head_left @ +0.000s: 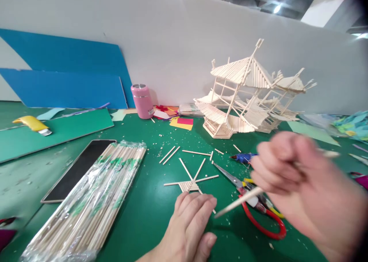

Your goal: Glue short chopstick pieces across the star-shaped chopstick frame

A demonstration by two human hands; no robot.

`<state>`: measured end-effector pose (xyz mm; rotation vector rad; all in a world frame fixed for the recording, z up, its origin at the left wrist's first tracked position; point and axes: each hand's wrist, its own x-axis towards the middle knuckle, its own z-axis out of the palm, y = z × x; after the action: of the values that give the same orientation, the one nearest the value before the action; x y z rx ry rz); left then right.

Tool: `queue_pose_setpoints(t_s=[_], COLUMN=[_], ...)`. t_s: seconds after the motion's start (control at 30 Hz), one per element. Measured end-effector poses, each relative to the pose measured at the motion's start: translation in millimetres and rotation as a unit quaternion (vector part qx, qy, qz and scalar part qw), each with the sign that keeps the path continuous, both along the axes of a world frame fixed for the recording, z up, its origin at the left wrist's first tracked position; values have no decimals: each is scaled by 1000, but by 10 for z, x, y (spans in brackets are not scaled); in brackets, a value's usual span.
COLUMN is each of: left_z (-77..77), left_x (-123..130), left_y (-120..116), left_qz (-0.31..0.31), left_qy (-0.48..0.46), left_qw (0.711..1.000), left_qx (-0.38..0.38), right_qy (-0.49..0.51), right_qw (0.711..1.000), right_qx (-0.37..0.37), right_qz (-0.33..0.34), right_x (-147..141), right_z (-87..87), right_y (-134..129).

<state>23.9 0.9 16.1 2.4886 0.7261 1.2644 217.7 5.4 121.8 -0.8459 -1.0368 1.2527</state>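
Note:
My right hand (pixel 290 170), blurred by motion and raised at the right, is closed round a pale wooden chopstick (pixel 243 203). The chopstick's thin end slants down to the left over the table. My left hand (pixel 191 223) lies flat, fingers stretched, across the near side of a small spoked frame of sticks (pixel 188 185), hiding part of it. Several spokes fan out from its centre, and short sticks fill one wedge. Scissors with red handles (pixel 263 231) lie beneath the right hand, beside a yellow-handled tool (pixel 276 211) that is partly covered. A blue tool (pixel 243 157) lies behind them.
A plastic-wrapped bundle of chopsticks (pixel 89 200) rests partly on a dark flat panel (pixel 77 170). A stick-built pavilion model (pixel 244 93) stands at the back right. A pink flask (pixel 142 102), cut sticks (pixel 169 154) and a yellow cutter (pixel 32 123) are also around.

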Motion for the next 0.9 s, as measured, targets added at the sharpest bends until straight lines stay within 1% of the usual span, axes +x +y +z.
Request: queue_pose_setpoints(t_s=[0.03,0.07,0.1,0.17,0.2,0.23,0.27,0.3,0.33,0.37,0.4,0.43,0.47,0.5,0.53,0.57,0.6,0.63,0.67,0.7,0.73,0.77,0.8,0.83,0.87,0.9], left_z=[6,13,22,43,54,63,68,68,63,53,38,21,3,-15,-33,-50,-65,-79,-91,-101,-109,-115,-120,-122,-121,-119], left_x=[1,4,8,12,11,9,5,2,-1,-3,-3,-3,-2,-1,-2,-4,-7,-11,-13,-15,-16,-16,-15,-15,-16,-18], left_y=[-3,-4,-3,7,15,24,32,38,40,39,36,33,30,29,30,33,38,44,48,51,53,53,51,50,50,51], left_qz=[-1,-1,3,28,46,66,81,89,95,76,62,49,43,45,52,64,76,86,94,98,99,96,93,89,87,87], left_qy=[-8,-15,-24,-43,-56,-72,-90,-103,-114,-115,-118,-120,-125,-135,-147,-163,-179,-193,-202,-203,-201,-193,-181,-166,-151,-137], left_qw=[1000,997,993,976,967,957,948,941,934,930,925,921,917,913,909,904,898,893,890,889,891,895,902,909,917,925], left_qx=[-29,-69,-116,-209,-246,-274,-294,-309,-326,-342,-356,-368,-375,-381,-386,-390,-395,-398,-399,-399,-396,-390,-382,-371,-358,-344], right_qy=[51,94,126,140,112,55,-27,-119,-201,-258,-297,-316,-323,-322,-318,-313,-311,-327,-362,-410,-473,-534,-586,-639,-661,-672], right_qw=[998,995,991,990,994,998,999,992,979,966,954,947,945,945,946,943,933,913,887,860,830,800,769,729,711,701], right_qx=[-8,-17,-22,-18,-5,9,26,33,33,32,29,31,35,45,63,88,122,156,184,204,217,224,230,237,237,238], right_qz=[31,33,27,5,-9,-22,-32,-33,-17,2,22,36,35,18,-18,-70,-133,-190,-221,-225,-203,-160,-112,-68,-44,-26], right_x=[-172,-318,-431,-557,-578,-581,-572,-554,-531,-504,-472,-432,-385,-328,-264,-198,-134,-79,-41,-22,-24,-46,-85,-137,-194,-253], right_z=[63,82,57,-90,-188,-286,-374,-445,-495,-522,-529,-516,-486,-444,-394,-341,-290,-248,-221,-215,-233,-277,-346,-434,-537,-647], right_y=[143,258,346,444,462,465,457,442,425,408,397,391,394,406,424,449,478,510,546,586,633,686,748,817,893,971])
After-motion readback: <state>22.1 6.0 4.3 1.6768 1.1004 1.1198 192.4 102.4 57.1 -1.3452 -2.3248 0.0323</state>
